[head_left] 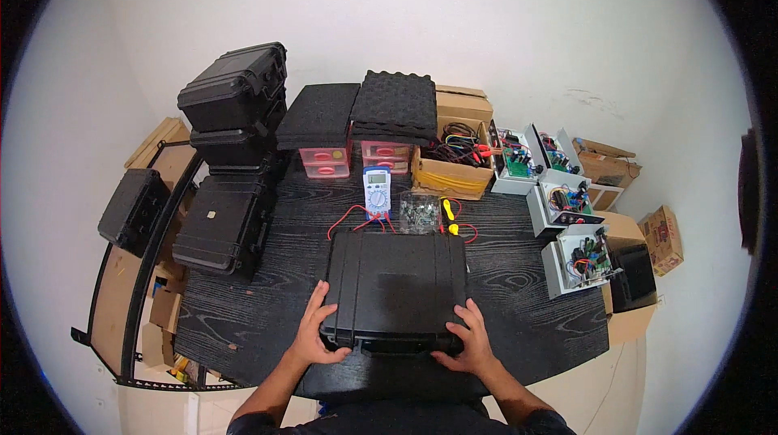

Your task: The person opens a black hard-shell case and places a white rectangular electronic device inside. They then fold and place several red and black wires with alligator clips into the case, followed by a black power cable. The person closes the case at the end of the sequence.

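Note:
A closed black hard case (401,285) lies flat on the dark wood-grain table, its front edge with the handle toward me. My left hand (314,336) grips the front left corner, fingers along the side and thumb at the front edge. The front right corner is in my right hand (468,342), held the same way. Just behind the case stands a blue and white multimeter (377,190) with red leads. Beside it are a clear box of small parts (420,213) and a yellow-handled tool (449,215).
Stacked black cases (235,95) rise at the left, with another on a shelf (134,208). Foam sheets (395,103) top pink drawer units (326,161). A cardboard box (450,177) holds cables. Several white housings with circuit boards (579,261) line the right edge.

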The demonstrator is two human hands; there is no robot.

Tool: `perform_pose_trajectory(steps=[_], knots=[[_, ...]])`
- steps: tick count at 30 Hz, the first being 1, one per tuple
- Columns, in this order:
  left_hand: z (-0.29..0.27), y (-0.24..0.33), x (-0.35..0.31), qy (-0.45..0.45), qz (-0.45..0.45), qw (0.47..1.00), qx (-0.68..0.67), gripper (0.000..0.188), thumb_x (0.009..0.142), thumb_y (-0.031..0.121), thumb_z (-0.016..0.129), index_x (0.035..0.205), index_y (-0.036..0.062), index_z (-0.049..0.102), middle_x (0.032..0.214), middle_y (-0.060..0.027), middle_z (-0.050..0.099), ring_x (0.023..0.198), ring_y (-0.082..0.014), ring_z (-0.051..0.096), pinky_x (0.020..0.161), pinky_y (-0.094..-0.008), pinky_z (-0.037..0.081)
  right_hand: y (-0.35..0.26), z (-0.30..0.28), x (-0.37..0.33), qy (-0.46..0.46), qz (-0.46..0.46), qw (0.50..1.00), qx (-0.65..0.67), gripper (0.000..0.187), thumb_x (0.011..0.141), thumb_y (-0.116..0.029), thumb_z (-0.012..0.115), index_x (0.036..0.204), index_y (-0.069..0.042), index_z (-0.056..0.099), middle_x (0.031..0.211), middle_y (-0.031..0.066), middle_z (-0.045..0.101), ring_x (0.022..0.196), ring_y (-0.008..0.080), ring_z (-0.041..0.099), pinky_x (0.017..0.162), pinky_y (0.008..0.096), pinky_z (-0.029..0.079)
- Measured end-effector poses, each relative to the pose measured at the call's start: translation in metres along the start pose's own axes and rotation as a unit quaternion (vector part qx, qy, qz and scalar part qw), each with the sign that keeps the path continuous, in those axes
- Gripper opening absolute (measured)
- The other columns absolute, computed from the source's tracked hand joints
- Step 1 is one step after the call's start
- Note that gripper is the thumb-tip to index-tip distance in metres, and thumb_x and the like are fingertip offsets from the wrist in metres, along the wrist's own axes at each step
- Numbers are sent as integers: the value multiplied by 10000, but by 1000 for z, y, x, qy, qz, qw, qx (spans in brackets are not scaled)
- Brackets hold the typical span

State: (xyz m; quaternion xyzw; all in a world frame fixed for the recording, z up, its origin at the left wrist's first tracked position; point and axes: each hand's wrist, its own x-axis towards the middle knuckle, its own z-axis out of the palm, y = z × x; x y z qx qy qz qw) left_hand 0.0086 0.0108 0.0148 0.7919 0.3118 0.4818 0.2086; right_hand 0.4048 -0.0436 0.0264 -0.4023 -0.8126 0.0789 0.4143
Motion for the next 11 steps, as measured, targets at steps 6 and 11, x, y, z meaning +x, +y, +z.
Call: perform_pose_trajectory(steps=[6, 11], knots=[[2, -14, -4, 9, 39, 999, 22, 1061, 686, 425, 993, 1570, 173, 463, 1713, -302, 322, 1569, -563, 307, 1246, -684, 280, 16, 12, -9, 24, -56, 998, -29, 948, 692, -309, 1022, 1484, -191, 513, 1533, 175, 488, 1483, 503, 443, 1171, 644, 453], [3, -25, 0, 15, 83, 996, 31, 1111, 674, 499, 1004, 1589, 202, 448, 1714, -289, 328, 1560, -561, 323, 1240, -702, 287, 31, 20, -18, 32, -89, 995, -36, 962, 704, -305, 1019, 1507, -207, 498, 1532, 151, 493, 1497, 494, 434, 1173, 650, 451]])
